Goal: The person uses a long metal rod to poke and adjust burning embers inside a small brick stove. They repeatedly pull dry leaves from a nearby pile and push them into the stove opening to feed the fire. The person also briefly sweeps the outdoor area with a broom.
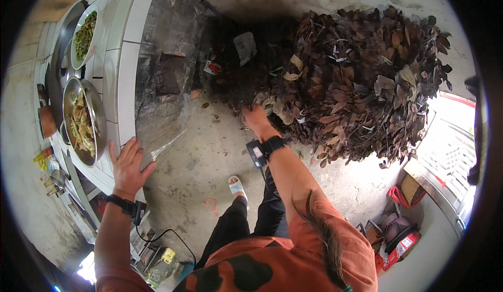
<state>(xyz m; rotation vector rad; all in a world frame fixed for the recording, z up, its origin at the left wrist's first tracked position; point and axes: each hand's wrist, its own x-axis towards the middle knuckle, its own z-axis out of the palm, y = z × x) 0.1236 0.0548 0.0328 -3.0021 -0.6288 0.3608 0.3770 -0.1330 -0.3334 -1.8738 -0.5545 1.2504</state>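
My left hand [130, 166] lies with spread fingers on the white tiled edge of the stove counter [127, 107] and holds nothing. My right hand [256, 120] reaches down to the near left edge of a large heap of dry brown leaves and twigs [346, 91]. Its fingers are curled at the leaves, and whether they grip any is hidden. A metal pan of cooked food [84, 125] stands beside my left hand on the counter, with a white bowl of green vegetables [84, 36] beyond it.
The sooty stove front [171, 72] has a square opening. A crumpled clear plastic strip [167, 144] is near my left hand. A red string [211, 205] lies on the concrete floor. Boxes and a dark pot [397, 229] stand at the lower right.
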